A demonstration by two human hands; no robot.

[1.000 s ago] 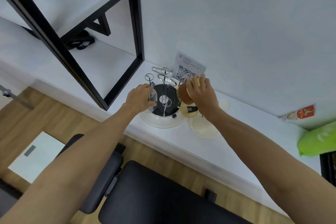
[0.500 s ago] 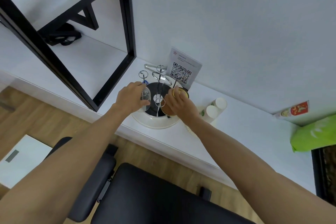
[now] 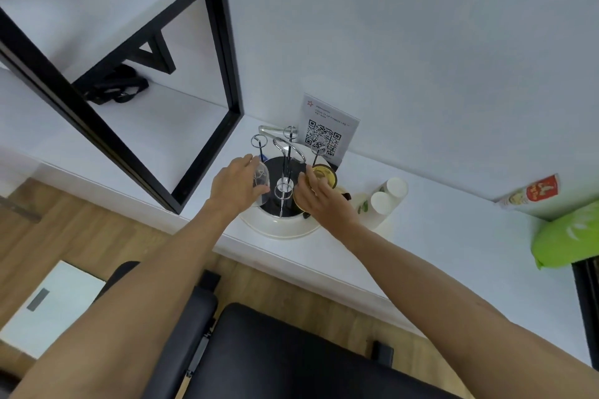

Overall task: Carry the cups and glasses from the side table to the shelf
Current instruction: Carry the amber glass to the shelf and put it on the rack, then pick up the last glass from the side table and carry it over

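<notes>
At the middle of the frame, the left hand (image 3: 238, 186) wraps a clear glass (image 3: 261, 183) on the rack's (image 3: 285, 165) left side. The right hand (image 3: 319, 196) grips an amber cup (image 3: 324, 175) on its right. Both stand upright; the shelf (image 3: 97, 126) lies toward upper left, nearer the left hand.

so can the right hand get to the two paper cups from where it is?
Probably yes. The right hand rests on the amber glass; the paper cups stand just beyond it, nothing between.
</notes>
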